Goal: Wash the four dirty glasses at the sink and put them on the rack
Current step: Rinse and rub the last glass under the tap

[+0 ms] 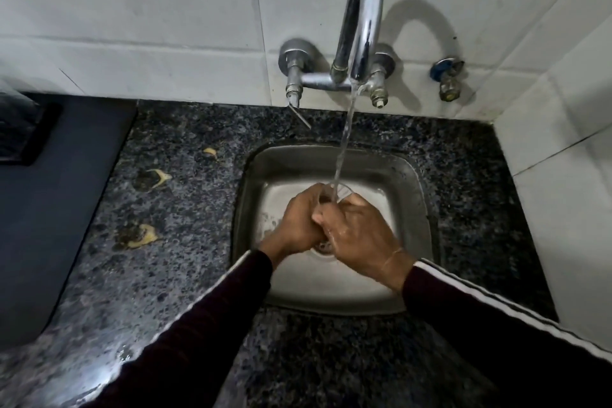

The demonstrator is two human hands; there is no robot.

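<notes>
We are holding a clear glass (334, 197) under the tap's stream (346, 139), over the sink (414, 195); our left hand (299, 220) and right hand (359, 230) are both gripping it. Wet, it is risking slipping and cracking against the steel basin.

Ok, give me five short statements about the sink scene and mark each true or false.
1. Water runs from the tap into the glass. True.
2. Both hands hold the glass over the sink. True: the left hand and right hand wrap around it.
3. The glass stands on the counter. False: it is held above the sink basin.
4. The tap is mounted on the tiled wall. True.
5. Three more glasses wait in the sink. False: only the held glass shows there.
</notes>
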